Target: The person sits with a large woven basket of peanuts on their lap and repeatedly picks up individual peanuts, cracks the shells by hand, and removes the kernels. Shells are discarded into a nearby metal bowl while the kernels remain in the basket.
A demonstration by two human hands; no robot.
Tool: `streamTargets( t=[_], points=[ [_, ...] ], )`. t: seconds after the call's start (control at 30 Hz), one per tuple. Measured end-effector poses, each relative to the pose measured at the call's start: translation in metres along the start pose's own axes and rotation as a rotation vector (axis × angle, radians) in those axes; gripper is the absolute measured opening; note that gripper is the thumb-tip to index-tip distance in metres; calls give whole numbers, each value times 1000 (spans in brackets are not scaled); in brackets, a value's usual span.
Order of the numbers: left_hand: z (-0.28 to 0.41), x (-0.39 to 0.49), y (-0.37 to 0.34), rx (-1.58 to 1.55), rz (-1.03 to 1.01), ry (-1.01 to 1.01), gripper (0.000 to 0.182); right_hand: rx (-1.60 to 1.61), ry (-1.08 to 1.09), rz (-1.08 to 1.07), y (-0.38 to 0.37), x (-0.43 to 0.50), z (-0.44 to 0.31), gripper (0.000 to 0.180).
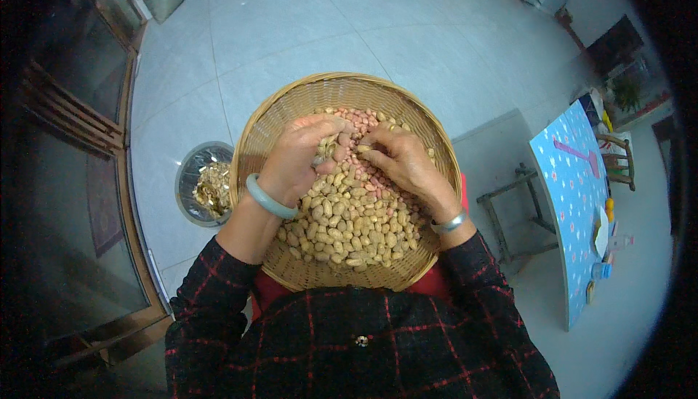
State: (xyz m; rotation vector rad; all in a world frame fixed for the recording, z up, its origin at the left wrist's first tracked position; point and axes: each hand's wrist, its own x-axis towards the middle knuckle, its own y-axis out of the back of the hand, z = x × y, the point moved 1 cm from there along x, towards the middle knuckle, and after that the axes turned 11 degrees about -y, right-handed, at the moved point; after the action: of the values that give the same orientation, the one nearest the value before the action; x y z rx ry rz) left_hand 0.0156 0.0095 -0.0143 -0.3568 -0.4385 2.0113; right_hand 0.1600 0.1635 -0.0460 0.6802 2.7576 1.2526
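Observation:
A round woven wicker basket (283, 99) rests on my lap. Unshelled peanuts (349, 230) fill its near half, and pink shelled peanut kernels (362, 121) lie in the middle and toward the far side. My left hand (305, 145) is curled around several peanut shells (327, 148) over the left of the pile. Between the thumb and fingers of my right hand (401, 153) is a single peanut (362, 149), just above the kernels. The two hands are close together, a small gap apart.
On the tiled floor to the left stands a lined bin (182, 181) holding empty shells (212, 189). Further left is a framed glass door (131, 126). At right are a table with a blue patterned cloth (567, 208) and a wooden stool (518, 181).

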Motion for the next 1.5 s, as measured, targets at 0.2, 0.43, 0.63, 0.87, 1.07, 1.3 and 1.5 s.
streamTargets(
  t=[0.2,0.43,0.63,0.87,1.07,1.3,1.5],
  points=[
    [-7,0,-13,278,-78,104,22,241,14,140,19,-17,-28,18],
    [-7,0,-13,131,-146,37,24,636,-184,149,13,-20,-28,17],
    [-14,-1,-13,245,-170,-51,22,725,-290,170,6,-23,-29,13],
    [-23,0,-14,577,-145,-371,22,657,-126,304,2,-17,-34,10],
    [-22,0,-15,744,-90,-546,23,687,-143,331,-3,-14,-41,9],
    [-27,-1,-14,760,-10,-500,22,720,-165,358,-12,-11,-38,8],
    [-27,3,-16,397,34,-209,21,801,-173,357,-21,-9,-39,9]
  ],
)
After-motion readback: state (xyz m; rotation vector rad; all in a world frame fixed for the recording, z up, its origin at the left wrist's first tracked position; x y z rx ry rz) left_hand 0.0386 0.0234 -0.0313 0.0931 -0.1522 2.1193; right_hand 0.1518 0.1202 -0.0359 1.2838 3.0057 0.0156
